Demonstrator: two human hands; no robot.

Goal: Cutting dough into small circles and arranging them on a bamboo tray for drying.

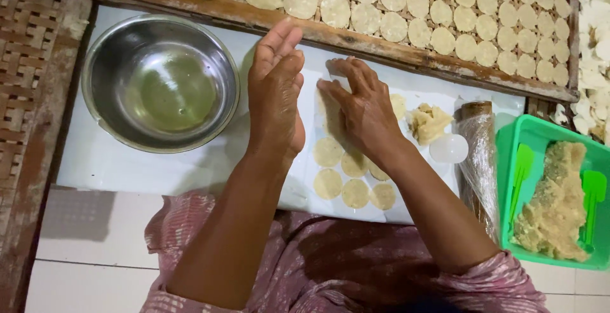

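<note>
My left hand (276, 90) is raised on its edge above the white board (114, 160), fingers straight and together, holding nothing. My right hand (362, 106) lies flat, fingers spread, pressing on a thin sheet of pale dough (330, 113) on the board. Several cut round dough discs (352, 183) lie in rows just below that hand. A lump of dough scraps (429, 122) and a small round clear cutter (448, 148) sit to the right of it.
A steel bowl (101, 52) holding a little oily liquid stands at the left. A wooden-framed drying rack (406, 55) full of dough discs runs along the top. A plastic-wrapped rolling pin (478, 154) and a green tub (508, 179) of dough with green spatulas are at right.
</note>
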